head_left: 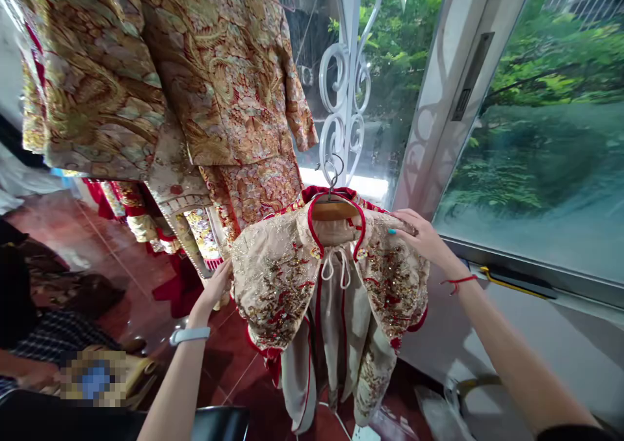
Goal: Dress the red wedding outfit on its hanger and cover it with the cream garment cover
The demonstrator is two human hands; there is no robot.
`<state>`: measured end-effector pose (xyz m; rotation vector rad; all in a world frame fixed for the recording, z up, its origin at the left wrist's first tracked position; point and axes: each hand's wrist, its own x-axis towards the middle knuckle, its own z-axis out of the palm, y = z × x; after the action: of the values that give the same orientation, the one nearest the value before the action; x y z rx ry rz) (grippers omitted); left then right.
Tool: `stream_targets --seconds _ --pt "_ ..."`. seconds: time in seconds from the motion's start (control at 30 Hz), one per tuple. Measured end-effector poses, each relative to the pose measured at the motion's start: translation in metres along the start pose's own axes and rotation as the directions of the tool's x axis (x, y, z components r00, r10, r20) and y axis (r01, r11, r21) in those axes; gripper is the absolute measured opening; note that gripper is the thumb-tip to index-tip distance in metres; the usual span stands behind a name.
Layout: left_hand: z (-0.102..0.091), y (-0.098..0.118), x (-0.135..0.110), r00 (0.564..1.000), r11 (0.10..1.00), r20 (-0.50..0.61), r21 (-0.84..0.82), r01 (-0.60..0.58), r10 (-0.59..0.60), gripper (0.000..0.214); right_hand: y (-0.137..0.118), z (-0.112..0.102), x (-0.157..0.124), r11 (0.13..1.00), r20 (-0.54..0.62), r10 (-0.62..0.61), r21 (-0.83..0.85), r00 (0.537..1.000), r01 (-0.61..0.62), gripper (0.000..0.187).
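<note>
A cream garment [287, 278] with red trim and sequined embroidery hangs on a wooden hanger [334, 208] with a metal hook, in the middle of the view. My right hand [419, 236] rests on the garment's right shoulder, fingers pressed onto the cloth. My left hand [217, 288] reaches to the garment's left edge; its fingertips are hidden behind the cloth. A white band sits on my left wrist, a red string on my right.
Gold and red embroidered robes [214, 70] hang at the upper left. A white scrollwork grille [344, 90] and a glass window [536, 135] stand behind. The floor [121, 265] is dark red tile. Another person sits at the lower left.
</note>
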<state>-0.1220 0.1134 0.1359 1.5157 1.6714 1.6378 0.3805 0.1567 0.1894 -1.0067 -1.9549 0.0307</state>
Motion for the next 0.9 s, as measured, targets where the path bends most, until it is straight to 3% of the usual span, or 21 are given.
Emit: stream_targets --seconds 0.1,0.23,0.33,0.4,0.57,0.67,0.73,0.83,0.9 --pt "0.007 0.007 -0.002 1.000 1.000 -0.005 -0.027 0.008 -0.008 0.049 0.001 0.009 0.009 0.998 -0.054 0.003 0.067 0.999 0.001 0.030" --pt "0.006 0.038 -0.015 0.975 0.998 -0.213 -0.013 -0.060 0.056 0.039 -0.018 0.003 0.013 0.991 -0.191 0.012 0.133 0.982 0.013 0.031" --pt "0.003 0.050 -0.030 0.875 0.988 -0.460 0.059 -0.139 0.151 0.034 -0.036 -0.001 0.017 0.993 -0.297 0.044 0.115 0.954 -0.010 0.029" --pt "0.004 0.039 -0.043 0.812 0.989 -0.564 0.084 -0.123 0.149 0.034 -0.043 0.005 0.014 0.995 -0.289 0.055 0.097 0.956 -0.028 0.029" --pt "0.014 -0.024 -0.084 0.884 0.999 -0.467 0.021 0.039 -0.025 0.037 -0.036 0.026 -0.004 0.995 -0.104 -0.002 -0.104 0.995 -0.009 0.045" --pt "0.022 -0.053 -0.128 0.817 0.983 -0.564 0.182 -0.014 0.116 0.035 -0.023 0.020 0.000 0.990 -0.005 0.010 -0.139 1.000 -0.010 0.056" --pt "0.029 -0.067 -0.164 0.813 0.963 -0.546 0.263 -0.064 0.203 0.043 -0.015 0.011 0.010 0.994 0.074 0.034 -0.107 0.997 -0.026 0.055" --pt "0.041 -0.090 -0.202 0.872 0.867 -0.335 0.465 -0.178 0.358 0.065 -0.008 0.003 0.026 0.996 0.202 0.047 -0.087 0.978 -0.029 0.053" --pt "0.046 -0.106 -0.206 0.869 0.752 -0.190 0.603 -0.265 0.458 0.061 -0.008 0.002 0.032 0.996 0.243 0.054 -0.087 0.969 -0.034 0.052"
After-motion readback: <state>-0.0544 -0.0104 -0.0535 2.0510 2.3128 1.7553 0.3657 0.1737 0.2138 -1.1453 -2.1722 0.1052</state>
